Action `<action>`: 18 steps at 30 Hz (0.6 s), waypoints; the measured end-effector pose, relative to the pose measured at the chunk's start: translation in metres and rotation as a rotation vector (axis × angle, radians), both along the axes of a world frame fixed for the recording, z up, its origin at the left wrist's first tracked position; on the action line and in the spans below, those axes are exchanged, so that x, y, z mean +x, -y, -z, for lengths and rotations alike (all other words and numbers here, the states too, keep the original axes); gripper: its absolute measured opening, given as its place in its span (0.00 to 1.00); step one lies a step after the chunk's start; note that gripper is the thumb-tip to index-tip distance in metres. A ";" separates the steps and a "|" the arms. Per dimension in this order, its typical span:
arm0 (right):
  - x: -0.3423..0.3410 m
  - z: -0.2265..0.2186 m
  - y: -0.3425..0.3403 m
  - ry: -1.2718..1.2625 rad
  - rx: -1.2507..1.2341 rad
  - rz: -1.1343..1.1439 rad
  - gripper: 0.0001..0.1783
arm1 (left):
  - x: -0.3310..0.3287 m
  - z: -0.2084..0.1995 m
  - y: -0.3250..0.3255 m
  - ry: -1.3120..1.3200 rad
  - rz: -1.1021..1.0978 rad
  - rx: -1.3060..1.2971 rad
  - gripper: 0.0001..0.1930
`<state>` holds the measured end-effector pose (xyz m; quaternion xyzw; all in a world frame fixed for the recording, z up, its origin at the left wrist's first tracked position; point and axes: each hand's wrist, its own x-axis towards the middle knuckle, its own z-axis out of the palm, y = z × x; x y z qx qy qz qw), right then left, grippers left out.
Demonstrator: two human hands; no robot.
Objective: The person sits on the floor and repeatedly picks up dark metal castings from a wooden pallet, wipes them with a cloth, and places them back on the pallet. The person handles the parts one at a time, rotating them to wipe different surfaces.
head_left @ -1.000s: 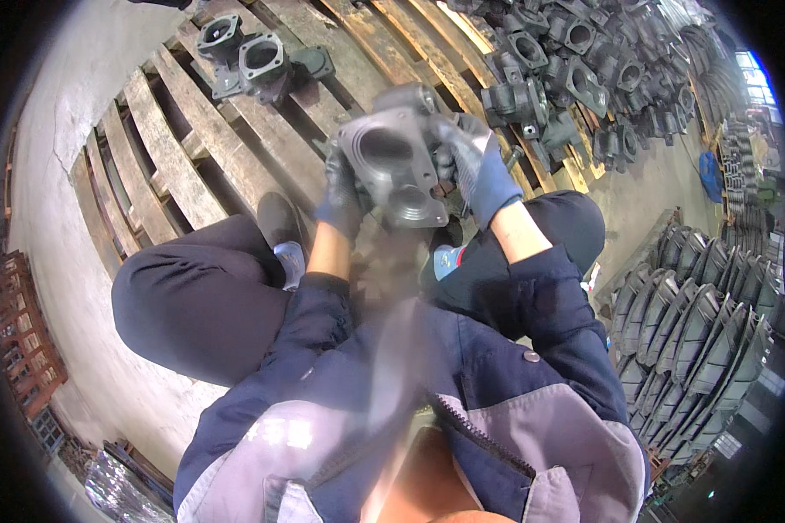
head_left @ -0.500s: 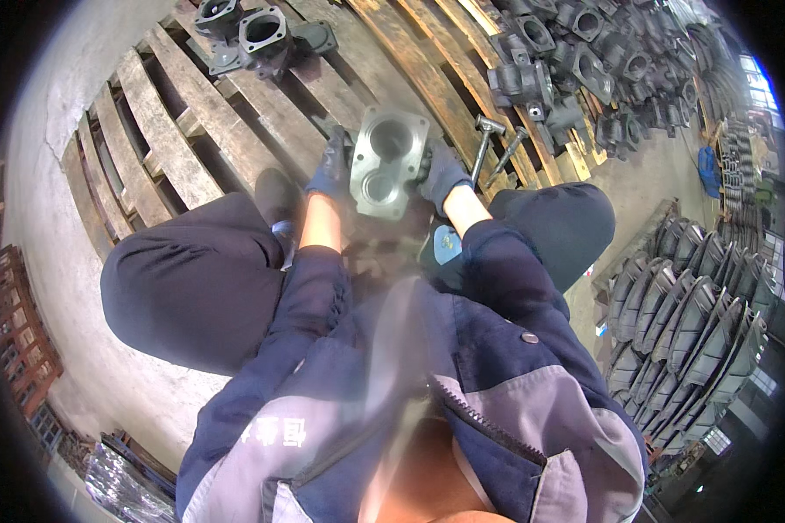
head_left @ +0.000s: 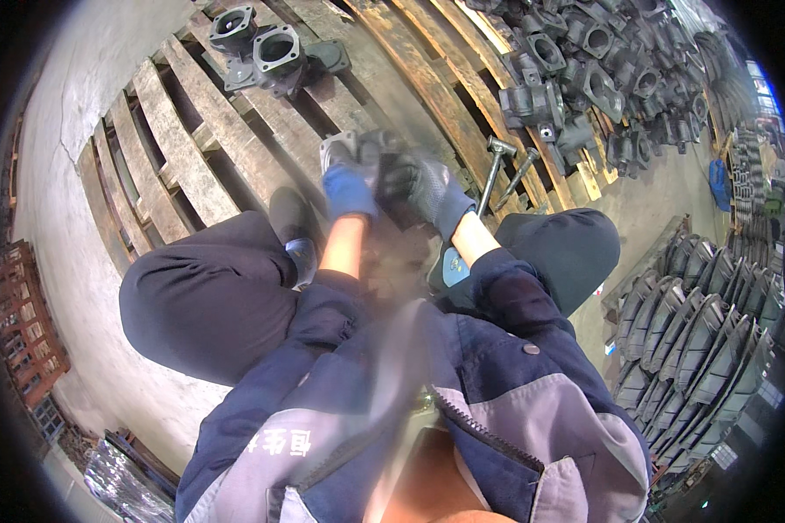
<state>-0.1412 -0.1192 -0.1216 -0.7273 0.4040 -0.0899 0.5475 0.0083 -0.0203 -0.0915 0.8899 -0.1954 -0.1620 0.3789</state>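
Between my gloved hands is a grey cast-metal housing (head_left: 337, 146), turned so that a flange with an opening faces up at its left end. My left hand (head_left: 349, 189), in a blue and grey glove, is closed on its near left side. The right hand (head_left: 431, 193), in the same kind of glove, is wrapped over its right part and hides much of it. Motion blurs the casting's middle and the fingertips. A hammer (head_left: 494, 174) leans by my right hand, with a second metal tool (head_left: 516, 181) beside it.
Several similar housings (head_left: 277, 50) stand on the wooden pallet (head_left: 179, 131) ahead to the left. Dark castings (head_left: 597, 74) are heaped on boards at the far right. Stacked curved metal parts (head_left: 685, 340) stand right of my bent knees (head_left: 205, 301).
The housing has been tipped over, from its broad face with two bores showing to an end flange. Both hands have changed their hold on it; the right one now reaches across it.
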 end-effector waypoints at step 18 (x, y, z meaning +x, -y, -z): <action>0.025 -0.015 -0.007 -0.020 0.076 0.026 0.24 | 0.039 0.007 -0.011 -0.418 -0.192 -0.294 0.18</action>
